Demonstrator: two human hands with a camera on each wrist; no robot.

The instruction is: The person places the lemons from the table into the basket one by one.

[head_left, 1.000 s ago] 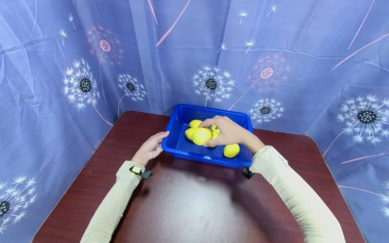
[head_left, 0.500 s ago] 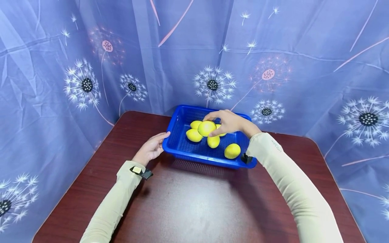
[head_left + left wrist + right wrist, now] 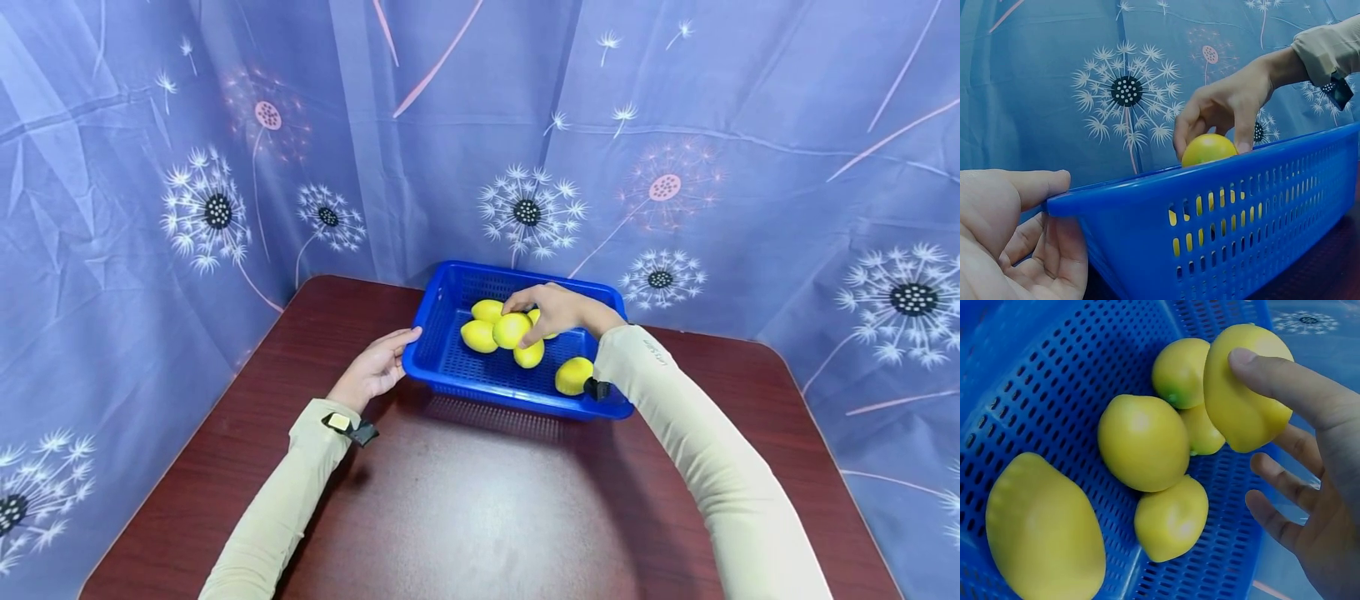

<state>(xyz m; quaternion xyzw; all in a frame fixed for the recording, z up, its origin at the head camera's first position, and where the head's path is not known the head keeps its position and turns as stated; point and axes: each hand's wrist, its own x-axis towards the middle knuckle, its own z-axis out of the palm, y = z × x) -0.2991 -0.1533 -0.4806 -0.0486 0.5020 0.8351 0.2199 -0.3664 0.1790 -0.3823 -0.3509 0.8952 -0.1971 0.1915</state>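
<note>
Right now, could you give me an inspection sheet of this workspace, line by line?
Surface: dark red-brown wooden table, glossy.
Job's things: blue basket with slotted walls at the far middle of the table; held lemon above the others; five more lemons inside the basket.
Clutter: nothing seen.
Hands: left hand grips the basket's left rim, thumb on top; right hand pinches the held lemon between thumb and fingers.
Cables: nothing seen; a small black device sits at each wrist.
Surroundings: blue curtain printed with dandelions, on three sides.
</note>
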